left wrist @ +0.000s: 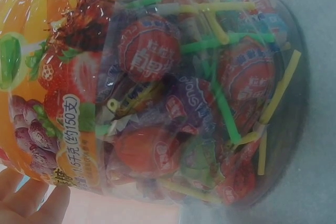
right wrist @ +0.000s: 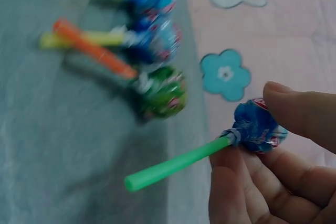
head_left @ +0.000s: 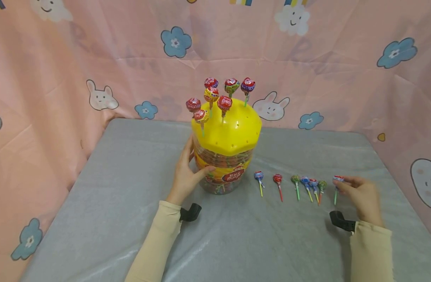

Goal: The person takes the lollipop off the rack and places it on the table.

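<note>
The left hand (head_left: 187, 176) is gripping the jar (head_left: 223, 164), whose label (left wrist: 73, 135) is showing "1.5千克(约150支)". Right of the jar, the right hand (head_left: 364, 197) is pinching a blue lollipop (right wrist: 256, 127). Six lollipops (head_left: 295, 179) are lying nearer to the jar; seven more lollipops (head_left: 211, 94) are standing in its yellow lid (head_left: 233, 131).

Left hand (head_left: 187, 176) grips, thumb spread; right hand (head_left: 364, 196) pinches; forearms (head_left: 371, 250) well apart.

It's a curtained nook: cartoon-print cloth (head_left: 130, 39) hangs behind a grey table (head_left: 95, 219).
</note>
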A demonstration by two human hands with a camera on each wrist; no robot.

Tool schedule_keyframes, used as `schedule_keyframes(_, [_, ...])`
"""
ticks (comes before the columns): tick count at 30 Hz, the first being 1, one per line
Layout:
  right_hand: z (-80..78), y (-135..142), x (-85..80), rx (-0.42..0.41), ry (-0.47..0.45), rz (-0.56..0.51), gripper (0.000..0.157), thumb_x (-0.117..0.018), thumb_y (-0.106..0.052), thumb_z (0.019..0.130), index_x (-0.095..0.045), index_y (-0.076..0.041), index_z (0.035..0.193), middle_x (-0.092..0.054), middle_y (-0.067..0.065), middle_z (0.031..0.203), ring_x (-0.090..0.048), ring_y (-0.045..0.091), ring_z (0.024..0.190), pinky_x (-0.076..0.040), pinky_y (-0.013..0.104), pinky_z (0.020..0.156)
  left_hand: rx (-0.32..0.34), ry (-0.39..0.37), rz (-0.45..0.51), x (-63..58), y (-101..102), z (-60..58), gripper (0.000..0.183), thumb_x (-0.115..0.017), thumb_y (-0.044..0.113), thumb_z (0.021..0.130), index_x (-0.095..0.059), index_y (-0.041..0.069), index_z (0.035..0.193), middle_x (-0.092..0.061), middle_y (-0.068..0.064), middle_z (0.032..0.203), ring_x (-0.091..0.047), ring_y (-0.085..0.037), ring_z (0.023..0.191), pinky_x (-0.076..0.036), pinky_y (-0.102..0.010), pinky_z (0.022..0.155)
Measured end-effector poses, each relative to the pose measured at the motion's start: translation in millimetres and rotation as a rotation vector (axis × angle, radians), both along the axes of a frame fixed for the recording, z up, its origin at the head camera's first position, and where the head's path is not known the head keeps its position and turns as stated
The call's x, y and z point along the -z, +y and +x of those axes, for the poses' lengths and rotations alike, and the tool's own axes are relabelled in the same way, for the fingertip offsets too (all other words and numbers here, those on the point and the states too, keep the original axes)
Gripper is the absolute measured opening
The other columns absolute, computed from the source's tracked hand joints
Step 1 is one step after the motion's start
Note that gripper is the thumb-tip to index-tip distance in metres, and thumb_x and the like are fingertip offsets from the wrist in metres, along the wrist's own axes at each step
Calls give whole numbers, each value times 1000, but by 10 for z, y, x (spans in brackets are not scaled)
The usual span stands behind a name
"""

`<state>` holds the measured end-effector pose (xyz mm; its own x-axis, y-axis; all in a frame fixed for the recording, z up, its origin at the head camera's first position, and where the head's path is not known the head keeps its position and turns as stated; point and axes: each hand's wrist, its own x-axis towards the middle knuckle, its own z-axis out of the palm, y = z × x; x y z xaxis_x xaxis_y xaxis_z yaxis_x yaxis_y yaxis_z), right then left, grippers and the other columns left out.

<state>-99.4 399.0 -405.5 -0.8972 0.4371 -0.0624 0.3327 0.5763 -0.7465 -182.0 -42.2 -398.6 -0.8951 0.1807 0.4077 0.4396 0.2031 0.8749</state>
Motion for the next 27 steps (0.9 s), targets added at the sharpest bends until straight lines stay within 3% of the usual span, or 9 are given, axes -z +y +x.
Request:
schedule_keyframes(3, [4,40,66,-20,-66,83,57,-66,-30,89,-54,18,118,-67,-3,72,-58,0,58,-40,17,55,1,-4,0,5,0,6,108,-61,64,72,-15,9,152,-22,-9,155,-30,-28,136,-29,-45,110])
schedule_keyframes(9, [-29,76,168,-32,-115,173,54,-66,-30,88,-59,18,112,-69,21,83,-58,2,55,-44,20,51,-3,-14,-6,8,4,5,108,-60,65,72,-14,10,152,-22,-9,155,-30,-27,136,-30,-45,110])
schedule_keyframes(15, [-73,63,198,-47,-151,254,52,-65,-30,88,-60,17,109,-68,24,85,-60,8,57,-48,34,58,-8,-19,-12,-4,4,8,110,-59,66,71,-13,8,152,-22,-10,155,-30,-28,136,-30,-45,110])
schedule_keyframes(19, [-90,41,201,-44,-155,297,49,-64,-28,88,-61,18,107,-66,29,93,-63,32,75,-49,45,65,-9,-19,-18,-7,4,8,110,-58,67,71,-14,7,152,-22,-10,154,-30,-28,136,-30,-44,110])
schedule_keyframes(22, [-96,12,197,-31,-165,310,49,-64,-27,89,-60,18,107,-61,33,104,-56,46,92,-46,53,72,-10,-20,-20,-12,3,9,110,-58,67,71,-14,7,152,-22,-10,154,-30,-28,136,-30,-44,110])
schedule_keyframes(27, [-96,-15,199,-21,-157,313,48,-65,-27,89,-61,18,106,-59,35,108,-54,49,96,-45,56,76,-10,-27,-17,-11,2,12,110,-58,66,71,-14,7,152,-22,-10,154,-30,-28,136,-29,-44,111])
